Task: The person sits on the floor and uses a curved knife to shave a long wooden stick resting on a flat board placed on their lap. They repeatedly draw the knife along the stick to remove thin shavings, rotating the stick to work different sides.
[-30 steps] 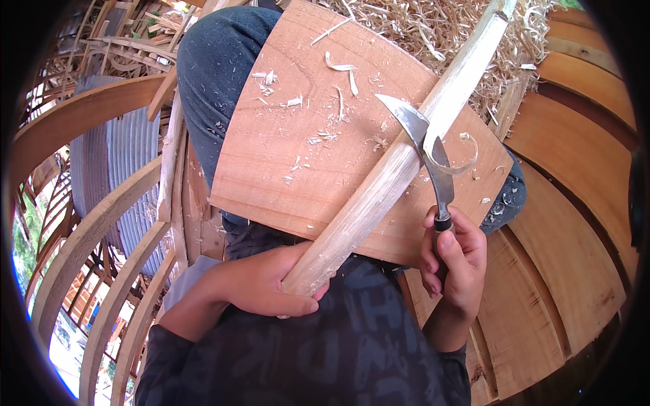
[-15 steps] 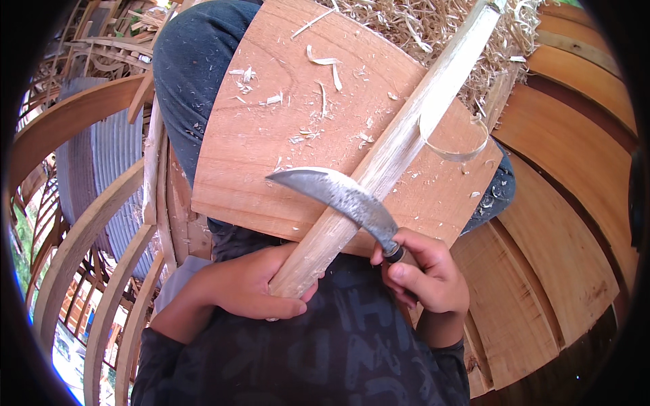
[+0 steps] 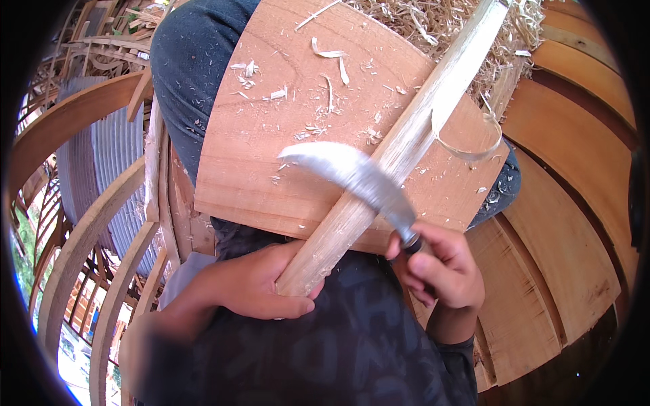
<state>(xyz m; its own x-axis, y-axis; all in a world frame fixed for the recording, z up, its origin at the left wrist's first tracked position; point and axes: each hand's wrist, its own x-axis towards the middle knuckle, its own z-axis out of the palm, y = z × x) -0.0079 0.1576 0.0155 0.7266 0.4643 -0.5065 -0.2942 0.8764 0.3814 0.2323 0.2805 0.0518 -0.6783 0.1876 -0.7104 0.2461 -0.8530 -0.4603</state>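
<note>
My left hand (image 3: 267, 281) is wrapped round the near end of a pale wooden pole (image 3: 391, 162), which slants away to the upper right. In my right hand (image 3: 443, 267) is the dark handle of a curved knife (image 3: 362, 176). Its broad sickle-like blade lies across the pole, slightly blurred, with the tip pointing left. Under the pole a wide reddish-brown board (image 3: 264, 155) rests over my lap, dotted with shavings (image 3: 330, 54). One thin curled shaving (image 3: 474, 154) hangs from the pole's right side, farther along than the blade.
A heap of wood shavings (image 3: 406, 30) lies beyond the board. Curved hull-like planks (image 3: 562, 162) rise on the right. Bent wooden ribs (image 3: 81, 237) and grey corrugated sheet (image 3: 116, 155) stand on the left. My knee (image 3: 189, 74) shows beside the board.
The knife and my right hand have shifted to the right, the blade tip rising slightly. The pole and the board have moved a little to the right in view. Both hands keep their hold.
</note>
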